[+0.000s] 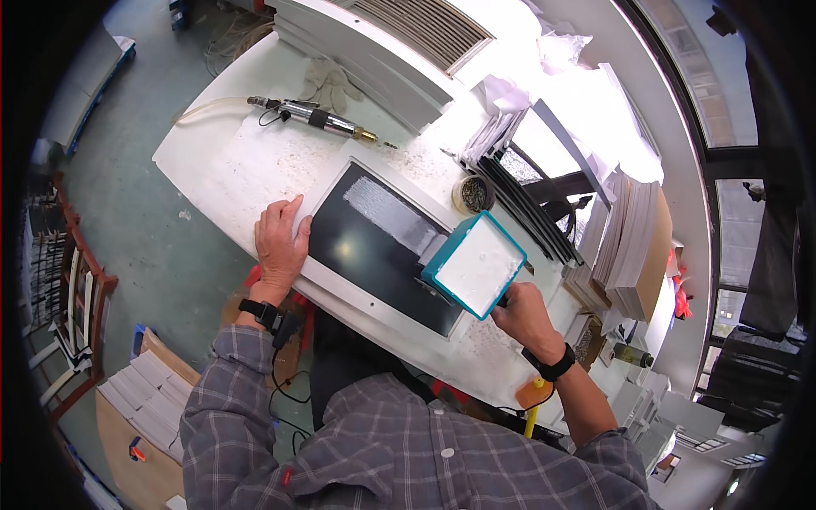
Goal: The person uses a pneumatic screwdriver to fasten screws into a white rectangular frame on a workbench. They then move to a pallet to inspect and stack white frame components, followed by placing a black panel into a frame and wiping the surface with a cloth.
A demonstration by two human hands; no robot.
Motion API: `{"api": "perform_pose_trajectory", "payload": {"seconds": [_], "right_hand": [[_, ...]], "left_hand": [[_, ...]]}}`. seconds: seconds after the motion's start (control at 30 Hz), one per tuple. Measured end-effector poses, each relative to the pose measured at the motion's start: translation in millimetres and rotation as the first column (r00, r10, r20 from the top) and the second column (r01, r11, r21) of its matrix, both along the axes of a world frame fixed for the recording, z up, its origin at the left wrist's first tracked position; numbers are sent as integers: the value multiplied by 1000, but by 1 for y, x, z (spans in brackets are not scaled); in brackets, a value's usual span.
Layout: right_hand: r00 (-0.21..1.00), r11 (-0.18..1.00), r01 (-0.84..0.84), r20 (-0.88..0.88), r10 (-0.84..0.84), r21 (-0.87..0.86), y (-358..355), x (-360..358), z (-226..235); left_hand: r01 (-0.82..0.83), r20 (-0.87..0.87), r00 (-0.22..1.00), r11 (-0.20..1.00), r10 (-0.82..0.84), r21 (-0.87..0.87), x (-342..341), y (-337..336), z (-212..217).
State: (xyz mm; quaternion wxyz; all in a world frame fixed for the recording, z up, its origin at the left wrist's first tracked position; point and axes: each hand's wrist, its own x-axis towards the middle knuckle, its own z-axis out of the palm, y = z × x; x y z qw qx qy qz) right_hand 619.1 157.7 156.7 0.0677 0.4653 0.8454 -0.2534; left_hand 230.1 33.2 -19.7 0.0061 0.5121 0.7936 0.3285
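A white frame around a glossy black panel [374, 259] lies flat on the worktable. My left hand [281, 242] grips the frame's left end, its thumb along the edge. In my right hand [527, 318] is the dark handle of a rectangular tool [476, 265] with a teal rim and a white face turned upward. This tool hangs over the panel's right part and hides some of it; I cannot tell whether it touches. A whitish streaked band [389, 210] runs along the panel's far side, reaching the tool.
An air-powered screwdriver [323, 119] with a hose and a pale work glove [330, 83] lie at the far left. Beyond the panel stands a round tub of screws [473, 195]. Dark frame strips [527, 204] and stacked boards [626, 242] are at right. Debris speckles the white tabletop [255, 161].
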Motion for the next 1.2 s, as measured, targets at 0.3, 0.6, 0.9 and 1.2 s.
{"api": "perform_pose_trajectory", "payload": {"seconds": [0.3,0.6,0.9,1.2], "right_hand": [[977,991,125,182,-115,-47,-80,86,-5],[987,995,83,144,-75,-56,-84,71,-29],[999,998,-17,48,20,-65,-62,-32,-39],[983,988,-154,-96,156,23,-44,-151,-51]], "left_hand": [[1,-18,1000,1000,-1,-11,-1,-1,-6],[-6,13,1000,1000,6,9,0,1,-4],[112,481,865,989,-144,93,-27,-15,9],[160,659,730,983,-181,92,-44,-20,15]]}}
